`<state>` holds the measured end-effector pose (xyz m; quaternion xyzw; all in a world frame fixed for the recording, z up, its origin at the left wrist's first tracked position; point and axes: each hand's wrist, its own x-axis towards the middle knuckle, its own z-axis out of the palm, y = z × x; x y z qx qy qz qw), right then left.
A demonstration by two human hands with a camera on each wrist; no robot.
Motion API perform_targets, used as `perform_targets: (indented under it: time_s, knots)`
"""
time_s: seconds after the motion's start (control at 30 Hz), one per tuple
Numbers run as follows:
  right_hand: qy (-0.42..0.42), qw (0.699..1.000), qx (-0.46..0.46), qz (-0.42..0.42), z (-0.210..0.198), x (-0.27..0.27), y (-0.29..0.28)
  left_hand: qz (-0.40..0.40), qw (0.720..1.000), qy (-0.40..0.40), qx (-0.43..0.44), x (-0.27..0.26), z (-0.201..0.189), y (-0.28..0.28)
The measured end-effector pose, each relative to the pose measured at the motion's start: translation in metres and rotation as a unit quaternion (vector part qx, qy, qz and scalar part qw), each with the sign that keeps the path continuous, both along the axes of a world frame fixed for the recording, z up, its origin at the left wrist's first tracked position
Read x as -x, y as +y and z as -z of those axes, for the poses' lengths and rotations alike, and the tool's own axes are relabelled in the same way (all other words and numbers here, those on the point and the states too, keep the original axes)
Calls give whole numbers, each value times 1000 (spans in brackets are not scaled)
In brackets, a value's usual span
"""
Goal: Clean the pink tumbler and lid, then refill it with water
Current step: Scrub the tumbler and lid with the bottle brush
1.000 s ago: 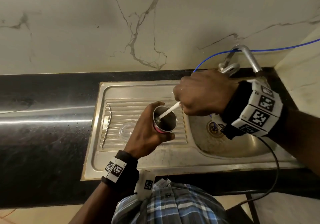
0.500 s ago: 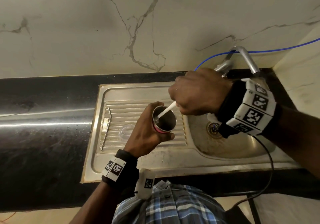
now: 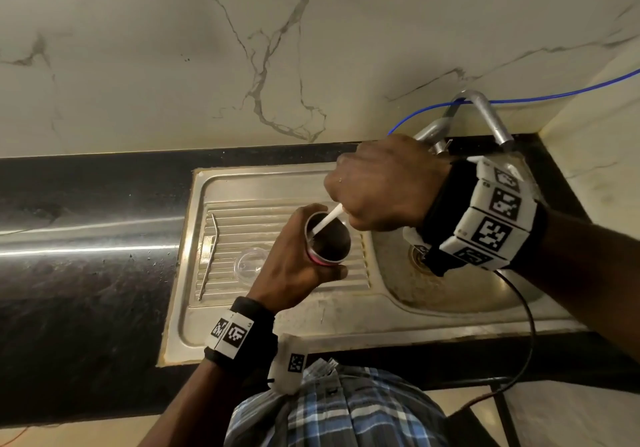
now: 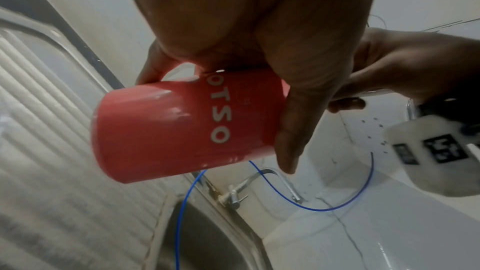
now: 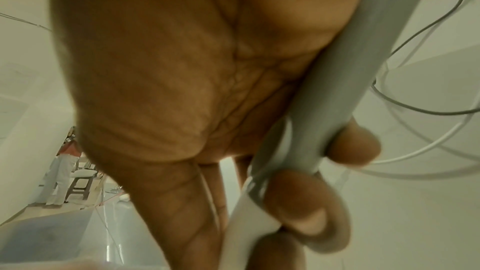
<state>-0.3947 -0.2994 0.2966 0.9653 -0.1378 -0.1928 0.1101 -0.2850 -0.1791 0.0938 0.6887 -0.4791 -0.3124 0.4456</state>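
Note:
My left hand (image 3: 291, 266) grips the pink tumbler (image 3: 327, 238) above the drainboard, its steel mouth tilted up and to the right. In the left wrist view the tumbler (image 4: 182, 126) is pink with white letters, my fingers (image 4: 293, 130) wrapped round it. My right hand (image 3: 384, 187) grips a brush by its white and grey handle (image 5: 306, 126). The white shaft (image 3: 325, 221) runs down into the tumbler's mouth, and the brush head is hidden inside. A clear round lid (image 3: 250, 265) lies flat on the drainboard left of the tumbler.
The steel sink (image 3: 450, 287) with its drain lies under my right wrist. A metal tap (image 3: 485, 114) and a blue tube (image 3: 554, 93) stand behind it. A bent metal straw (image 3: 209, 256) lies at the drainboard's left. Black counter (image 3: 86, 238) stretches left.
My right hand has shifted slightly left with the brush handle, and the shaft has moved inside the tumbler. My left hand holds the tumbler in about the same place.

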Motion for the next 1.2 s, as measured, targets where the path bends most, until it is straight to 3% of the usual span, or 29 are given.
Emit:
perform_targets:
  time_s: [0.3, 0.73, 1.03, 1.2]
  knots:
    - [-43, 999, 21, 8, -23, 5, -7, -18, 1000, 5, -8, -13, 12, 3]
    - [-13, 1000, 15, -9, -3, -2, 0, 16, 1000, -2, 19, -1, -1, -10]
    - [-36, 999, 10, -2, -17, -3, -6, -39, 999, -13, 0, -14, 23, -3]
    - [-17, 1000, 7, -24, -4, -7, 3, -6, 1000, -16, 5, -5, 10, -9]
